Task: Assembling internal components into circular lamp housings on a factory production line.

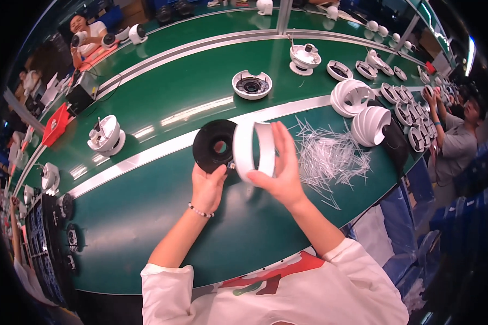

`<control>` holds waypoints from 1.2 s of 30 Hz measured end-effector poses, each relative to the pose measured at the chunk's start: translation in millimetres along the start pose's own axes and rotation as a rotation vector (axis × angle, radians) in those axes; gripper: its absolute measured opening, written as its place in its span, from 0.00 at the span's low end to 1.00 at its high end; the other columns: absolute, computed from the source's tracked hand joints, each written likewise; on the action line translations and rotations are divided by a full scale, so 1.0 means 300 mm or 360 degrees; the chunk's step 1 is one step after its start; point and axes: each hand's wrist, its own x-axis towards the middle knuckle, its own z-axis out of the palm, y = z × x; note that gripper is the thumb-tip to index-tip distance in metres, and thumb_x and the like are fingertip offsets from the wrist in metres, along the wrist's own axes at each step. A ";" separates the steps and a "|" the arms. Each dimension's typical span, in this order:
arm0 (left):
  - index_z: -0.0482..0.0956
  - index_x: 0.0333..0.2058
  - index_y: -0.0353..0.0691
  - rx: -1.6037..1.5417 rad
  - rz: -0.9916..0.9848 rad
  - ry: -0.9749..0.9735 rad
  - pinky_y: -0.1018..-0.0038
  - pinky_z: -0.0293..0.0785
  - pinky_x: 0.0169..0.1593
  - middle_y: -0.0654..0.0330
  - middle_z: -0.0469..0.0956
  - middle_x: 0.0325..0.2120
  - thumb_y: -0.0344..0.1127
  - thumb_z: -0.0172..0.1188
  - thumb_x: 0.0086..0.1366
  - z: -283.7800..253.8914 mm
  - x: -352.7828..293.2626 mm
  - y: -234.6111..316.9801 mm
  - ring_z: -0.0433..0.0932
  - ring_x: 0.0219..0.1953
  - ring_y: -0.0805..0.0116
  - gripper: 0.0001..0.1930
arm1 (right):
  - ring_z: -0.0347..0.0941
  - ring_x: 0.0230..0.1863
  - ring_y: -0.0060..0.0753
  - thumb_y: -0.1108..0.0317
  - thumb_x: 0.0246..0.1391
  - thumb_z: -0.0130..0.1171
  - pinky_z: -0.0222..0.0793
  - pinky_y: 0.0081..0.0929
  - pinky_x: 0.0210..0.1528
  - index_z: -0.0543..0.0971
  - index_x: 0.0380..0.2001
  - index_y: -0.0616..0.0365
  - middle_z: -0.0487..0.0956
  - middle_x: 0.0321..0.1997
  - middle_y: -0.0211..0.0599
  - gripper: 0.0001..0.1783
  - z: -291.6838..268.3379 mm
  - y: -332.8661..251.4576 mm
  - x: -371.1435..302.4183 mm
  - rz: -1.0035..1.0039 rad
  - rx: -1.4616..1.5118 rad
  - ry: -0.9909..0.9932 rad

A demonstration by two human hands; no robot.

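Note:
Both my hands are raised over the green bench [146, 227], near its middle. A black round disc with a hole at its centre [209, 143] is gripped by my left hand [209, 189], the thumb on its lower edge. My right hand [284, 173] has its fingers and thumb around a white plastic ring [245, 151], tilted so that its opening shows. The ring's left side is right beside the disc and overlaps its edge in this view; I cannot tell whether they touch. Right of my right hand lies a loose heap of thin white sticks [333, 157].
White ribbed shells [371, 125] stand right of the heap, by a black item [396, 143]. Across a metal strip, a white round housing [252, 85] and other white assemblies [107, 135] sit on the green belt. Rows of round parts [412, 116] and a co-worker [458, 135] are at right.

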 end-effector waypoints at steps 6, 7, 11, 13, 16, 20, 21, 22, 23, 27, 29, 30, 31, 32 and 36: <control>0.53 0.53 0.39 0.0141 -0.0280 -0.0446 0.63 0.61 0.52 0.56 0.60 0.51 0.24 0.57 0.48 -0.008 -0.039 0.010 0.62 0.52 0.61 0.33 | 0.45 0.61 0.39 0.67 0.26 0.69 0.44 0.31 0.60 0.40 0.57 0.66 0.45 0.60 0.54 0.59 0.011 0.046 -0.024 -0.0009 -0.0490 -0.0144; 0.51 0.54 0.39 -0.0069 -0.0464 -0.0733 0.58 0.59 0.53 0.54 0.57 0.52 0.32 0.57 0.48 -0.005 -0.031 0.051 0.59 0.53 0.58 0.35 | 0.45 0.61 0.40 0.65 0.25 0.70 0.44 0.32 0.60 0.41 0.57 0.66 0.46 0.60 0.53 0.60 0.004 0.045 -0.025 -0.0044 -0.0497 -0.0175; 0.49 0.56 0.42 -0.0770 -0.0827 -0.0823 0.50 0.53 0.54 0.51 0.54 0.54 0.61 0.42 0.53 -0.030 -0.006 0.090 0.55 0.55 0.51 0.38 | 0.45 0.61 0.43 0.62 0.22 0.71 0.43 0.34 0.60 0.42 0.57 0.66 0.47 0.60 0.52 0.61 0.006 0.017 -0.017 -0.0156 -0.0662 -0.0473; 0.55 0.54 0.41 -0.0863 -0.0838 -0.0705 0.54 0.57 0.54 0.51 0.59 0.51 0.62 0.37 0.55 -0.022 0.006 0.083 0.60 0.53 0.53 0.35 | 0.45 0.61 0.45 0.60 0.20 0.71 0.42 0.35 0.60 0.44 0.57 0.66 0.47 0.60 0.52 0.62 0.022 -0.002 -0.016 -0.0153 -0.0760 -0.0544; 0.56 0.53 0.41 -0.0522 -0.0756 -0.0412 0.55 0.59 0.53 0.51 0.61 0.50 0.60 0.37 0.56 -0.012 0.005 0.078 0.62 0.51 0.54 0.33 | 0.46 0.61 0.45 0.59 0.20 0.71 0.43 0.35 0.60 0.44 0.57 0.65 0.48 0.59 0.52 0.62 0.016 0.021 -0.006 -0.0149 -0.0759 -0.0525; 0.61 0.50 0.40 -0.0812 -0.0750 -0.0488 0.59 0.61 0.52 0.53 0.66 0.45 0.54 0.37 0.57 -0.005 0.004 0.064 0.66 0.48 0.57 0.28 | 0.46 0.60 0.46 0.57 0.20 0.70 0.46 0.36 0.59 0.45 0.57 0.63 0.47 0.59 0.53 0.61 0.015 0.020 -0.018 -0.0147 -0.0837 -0.0520; 0.64 0.47 0.39 -0.0593 -0.0568 -0.0264 0.64 0.64 0.51 0.54 0.68 0.42 0.52 0.36 0.57 0.001 0.004 0.041 0.68 0.45 0.60 0.26 | 0.44 0.60 0.50 0.56 0.20 0.70 0.47 0.39 0.58 0.45 0.57 0.63 0.47 0.59 0.54 0.61 0.034 0.018 -0.026 -0.0274 -0.1034 -0.0521; 0.62 0.50 0.40 -0.0587 -0.0548 -0.0281 0.66 0.63 0.52 0.55 0.65 0.47 0.50 0.33 0.58 -0.005 -0.002 0.032 0.65 0.49 0.61 0.26 | 0.44 0.60 0.50 0.56 0.20 0.70 0.47 0.39 0.58 0.45 0.57 0.63 0.47 0.59 0.54 0.61 0.055 0.015 -0.036 -0.0270 -0.1029 -0.0528; 0.62 0.50 0.41 -0.0604 -0.0531 -0.0307 0.66 0.62 0.52 0.56 0.65 0.48 0.53 0.32 0.59 -0.011 -0.010 0.027 0.65 0.49 0.61 0.28 | 0.43 0.60 0.52 0.55 0.20 0.69 0.47 0.40 0.57 0.45 0.57 0.63 0.48 0.59 0.54 0.61 0.075 0.013 -0.047 -0.0333 -0.1223 -0.0531; 0.60 0.51 0.40 -0.0533 -0.0598 -0.0332 0.65 0.61 0.53 0.55 0.64 0.48 0.63 0.28 0.57 0.011 -0.015 0.031 0.64 0.50 0.61 0.35 | 0.45 0.58 0.55 0.55 0.19 0.70 0.48 0.42 0.56 0.46 0.56 0.64 0.51 0.57 0.53 0.61 0.055 0.020 -0.036 -0.0344 -0.1304 -0.0542; 0.60 0.51 0.40 -0.0520 -0.0610 -0.0347 0.65 0.61 0.53 0.55 0.64 0.48 0.66 0.27 0.55 -0.011 -0.009 0.032 0.64 0.50 0.61 0.38 | 0.46 0.58 0.55 0.55 0.18 0.70 0.49 0.42 0.56 0.46 0.56 0.65 0.52 0.57 0.53 0.62 0.054 0.027 -0.024 -0.0268 -0.1236 -0.0570; 0.60 0.51 0.39 -0.0508 -0.0627 -0.0370 0.64 0.61 0.53 0.54 0.64 0.48 0.70 0.26 0.53 -0.023 -0.007 0.032 0.63 0.50 0.60 0.41 | 0.47 0.58 0.54 0.54 0.18 0.70 0.49 0.42 0.55 0.46 0.56 0.65 0.53 0.56 0.53 0.62 0.055 0.028 -0.017 -0.0240 -0.1263 -0.0628; 0.60 0.51 0.39 -0.0514 -0.0623 -0.0374 0.64 0.61 0.53 0.54 0.64 0.48 0.70 0.26 0.53 -0.025 -0.007 0.041 0.63 0.50 0.60 0.41 | 0.47 0.57 0.54 0.54 0.17 0.70 0.50 0.42 0.55 0.46 0.56 0.65 0.53 0.56 0.52 0.63 0.057 0.020 -0.014 -0.0218 -0.1304 -0.0687; 0.59 0.51 0.39 -0.0520 -0.0667 -0.0398 0.63 0.62 0.52 0.54 0.63 0.48 0.71 0.26 0.52 -0.025 -0.008 0.050 0.63 0.50 0.59 0.42 | 0.47 0.57 0.54 0.54 0.17 0.70 0.50 0.42 0.55 0.46 0.56 0.65 0.53 0.56 0.52 0.63 0.058 0.015 -0.014 -0.0221 -0.1311 -0.0689; 0.60 0.51 0.39 -0.0588 -0.0747 -0.0472 0.62 0.63 0.52 0.52 0.64 0.47 0.67 0.33 0.54 -0.045 -0.012 0.055 0.65 0.49 0.59 0.39 | 0.47 0.58 0.53 0.54 0.16 0.71 0.50 0.41 0.56 0.46 0.56 0.66 0.53 0.56 0.52 0.63 0.059 0.028 -0.018 -0.0235 -0.1315 -0.0747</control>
